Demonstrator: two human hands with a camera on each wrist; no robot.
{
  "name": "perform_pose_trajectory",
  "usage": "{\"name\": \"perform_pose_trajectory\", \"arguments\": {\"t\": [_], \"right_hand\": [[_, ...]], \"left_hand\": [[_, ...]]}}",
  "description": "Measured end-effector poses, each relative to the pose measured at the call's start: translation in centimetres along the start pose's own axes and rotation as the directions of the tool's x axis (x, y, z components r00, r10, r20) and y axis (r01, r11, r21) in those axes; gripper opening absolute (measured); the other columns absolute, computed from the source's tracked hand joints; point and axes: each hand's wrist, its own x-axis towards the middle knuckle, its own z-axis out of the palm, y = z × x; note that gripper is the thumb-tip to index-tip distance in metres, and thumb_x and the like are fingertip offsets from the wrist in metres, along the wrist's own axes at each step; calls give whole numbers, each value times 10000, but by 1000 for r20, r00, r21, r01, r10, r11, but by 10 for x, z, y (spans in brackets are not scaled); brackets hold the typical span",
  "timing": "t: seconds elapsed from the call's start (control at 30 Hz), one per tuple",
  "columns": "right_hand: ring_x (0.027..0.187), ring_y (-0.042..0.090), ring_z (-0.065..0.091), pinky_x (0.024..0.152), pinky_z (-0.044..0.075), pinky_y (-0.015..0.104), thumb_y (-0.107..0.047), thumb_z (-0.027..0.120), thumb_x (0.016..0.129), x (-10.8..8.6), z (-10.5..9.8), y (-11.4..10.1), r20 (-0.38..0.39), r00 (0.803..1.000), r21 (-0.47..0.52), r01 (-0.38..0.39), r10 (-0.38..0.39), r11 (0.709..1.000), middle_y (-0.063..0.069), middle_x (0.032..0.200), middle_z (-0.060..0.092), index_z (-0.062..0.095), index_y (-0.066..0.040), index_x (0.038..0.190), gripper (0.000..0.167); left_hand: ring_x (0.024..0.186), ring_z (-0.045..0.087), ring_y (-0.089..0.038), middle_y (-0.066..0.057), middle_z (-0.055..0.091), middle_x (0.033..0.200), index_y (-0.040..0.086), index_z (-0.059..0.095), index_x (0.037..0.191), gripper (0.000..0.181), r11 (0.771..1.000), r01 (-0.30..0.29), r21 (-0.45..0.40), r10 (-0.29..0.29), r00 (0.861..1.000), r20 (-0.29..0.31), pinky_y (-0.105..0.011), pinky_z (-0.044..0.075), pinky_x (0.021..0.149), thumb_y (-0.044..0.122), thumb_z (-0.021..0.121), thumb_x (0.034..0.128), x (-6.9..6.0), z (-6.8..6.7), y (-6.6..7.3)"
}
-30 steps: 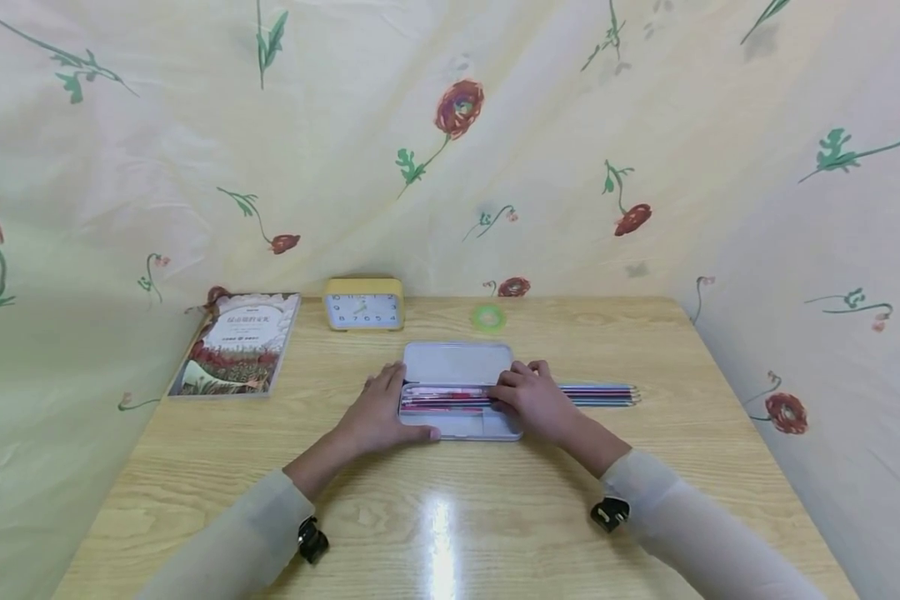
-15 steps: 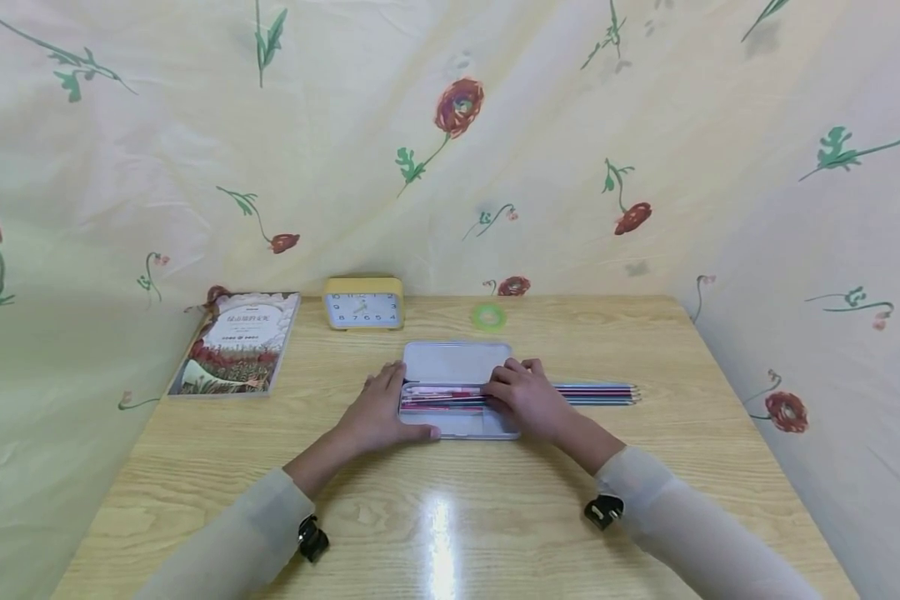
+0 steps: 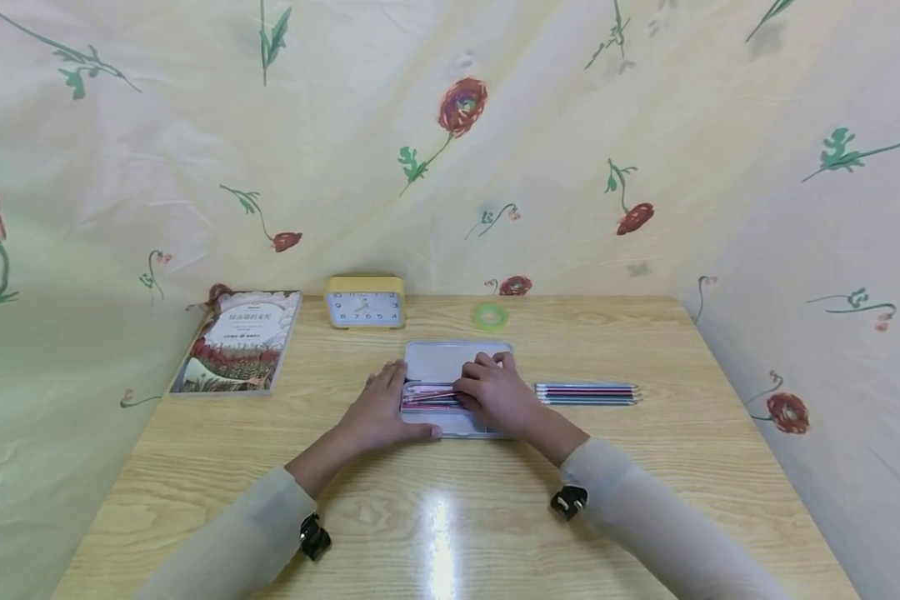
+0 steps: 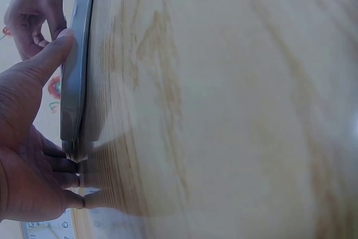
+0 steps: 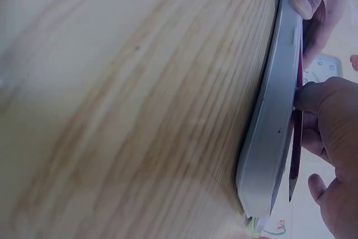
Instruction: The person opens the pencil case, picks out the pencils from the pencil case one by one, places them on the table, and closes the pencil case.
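Observation:
A pale metal pencil case (image 3: 459,358) lies on the table with its lid laid back. My left hand (image 3: 378,412) grips its left end, thumb on the front rim and fingers around the side. Over the case, my right hand (image 3: 498,398) pinches a dark red pencil (image 5: 296,152), whose sharpened tip shows in the right wrist view. Several pencils and pink items (image 3: 426,397) lie in the rear compartment, partly hidden by the right hand. To the right of the case, a row of several pencils (image 3: 588,394) lies flat on the table.
Behind the case, a yellow alarm clock (image 3: 365,302) and a green tape roll (image 3: 490,316) are near the table's back edge. A book (image 3: 237,342) lies at the back left. Floral cloth (image 3: 345,150) hangs behind the table (image 3: 390,533).
My right hand has moved left over the case with the pencil, away from the row of pencils, whose left ends now show. My left hand stays on the case.

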Motion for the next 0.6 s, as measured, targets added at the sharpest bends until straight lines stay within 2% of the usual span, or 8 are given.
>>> {"name": "perform_pose_trajectory", "arguments": {"t": [0.17, 0.37, 0.6], "right_hand": [[936, 182, 596, 938, 528, 547, -264, 854, 991, 5, 5, -1, -6, 1000, -45, 7, -7, 999, -60, 974, 746, 862, -243, 1086, 97], [931, 188, 608, 921, 548, 553, -275, 853, 986, 7, 9, -6, -21, 999, -80, 32, -34, 996, -60, 970, 754, 866, -230, 1061, 88], [973, 210, 601, 952, 536, 563, -308, 842, 988, 8, 5, -9, 0, 999, -138, 40, -40, 990, -41, 1011, 740, 863, -230, 1081, 124]], "left_hand": [[1731, 167, -409, -232, 201, 1839, 3, 173, 1759, 1424, 1000, 7, -3, -7, 1000, -2, -574, 152, 1425, 766, 883, 788, -1, -2, 2], [1715, 215, -432, -250, 231, 1825, -15, 186, 1750, 1421, 1000, -7, -3, 7, 1000, -5, -586, 164, 1421, 765, 883, 789, 0, 1, -1], [1718, 208, -425, -243, 220, 1830, -6, 171, 1756, 1423, 1000, -3, 6, 3, 1000, 6, -580, 157, 1424, 771, 875, 794, 0, 0, 0]]}}
